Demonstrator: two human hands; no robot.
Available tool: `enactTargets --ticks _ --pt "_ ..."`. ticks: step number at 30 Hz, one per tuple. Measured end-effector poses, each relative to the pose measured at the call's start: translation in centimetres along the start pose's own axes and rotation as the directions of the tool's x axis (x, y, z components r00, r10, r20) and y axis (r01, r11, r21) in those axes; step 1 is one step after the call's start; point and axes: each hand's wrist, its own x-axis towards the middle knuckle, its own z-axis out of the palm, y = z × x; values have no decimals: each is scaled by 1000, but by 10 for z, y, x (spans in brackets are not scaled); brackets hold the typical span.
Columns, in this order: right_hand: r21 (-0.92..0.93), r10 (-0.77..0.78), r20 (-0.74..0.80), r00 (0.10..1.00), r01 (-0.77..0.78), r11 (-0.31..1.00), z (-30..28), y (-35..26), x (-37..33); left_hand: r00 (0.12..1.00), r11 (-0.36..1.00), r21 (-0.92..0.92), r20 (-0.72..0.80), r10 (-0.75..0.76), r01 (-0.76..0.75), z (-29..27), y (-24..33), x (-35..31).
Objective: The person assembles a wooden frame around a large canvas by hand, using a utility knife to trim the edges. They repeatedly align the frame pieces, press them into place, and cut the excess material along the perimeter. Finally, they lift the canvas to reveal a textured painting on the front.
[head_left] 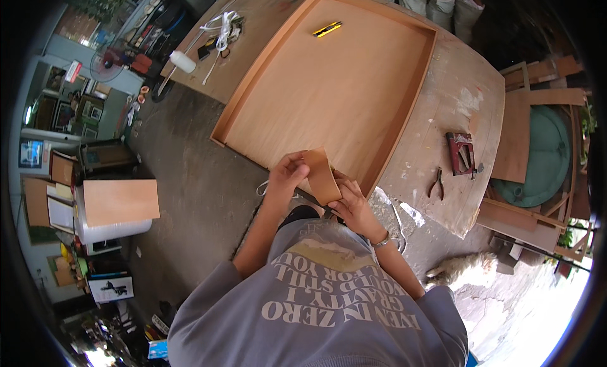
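From my remote seat I see the left hand [289,172] and right hand [353,206] both gripping a bent brown sheet [322,177], perhaps sandpaper, above the near end of a shallow wooden tray [303,101] on the worktop [465,114]. The tray's left, far and right walls [403,108] already stand; I can't tell how much work is left.

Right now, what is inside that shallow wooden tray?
A yellow-and-black tool lies in the tray, toward its far end. The left hand, right hand and brown sheet hide part of the near end; anything there cannot be seen.
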Motion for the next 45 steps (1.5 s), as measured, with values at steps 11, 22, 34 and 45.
enactTargets --ticks 11,22,34,45 --pt "-12 -84 332 939 93 996 20 -5 32 971 965 183 -185 -153 187 -60 33 -12" --pt "-153 49 560 827 46 987 78 29 84 907 988 71 -410 -96 137 -147 -4 -8" --pt "-370 708 155 689 -624 688 67 41 26 655 851 492 -706 269 180 -358 4 104" --pt "-22 759 85 646 -760 649 98 34 73 737 781 572 -635 231 248 -383 13 145"
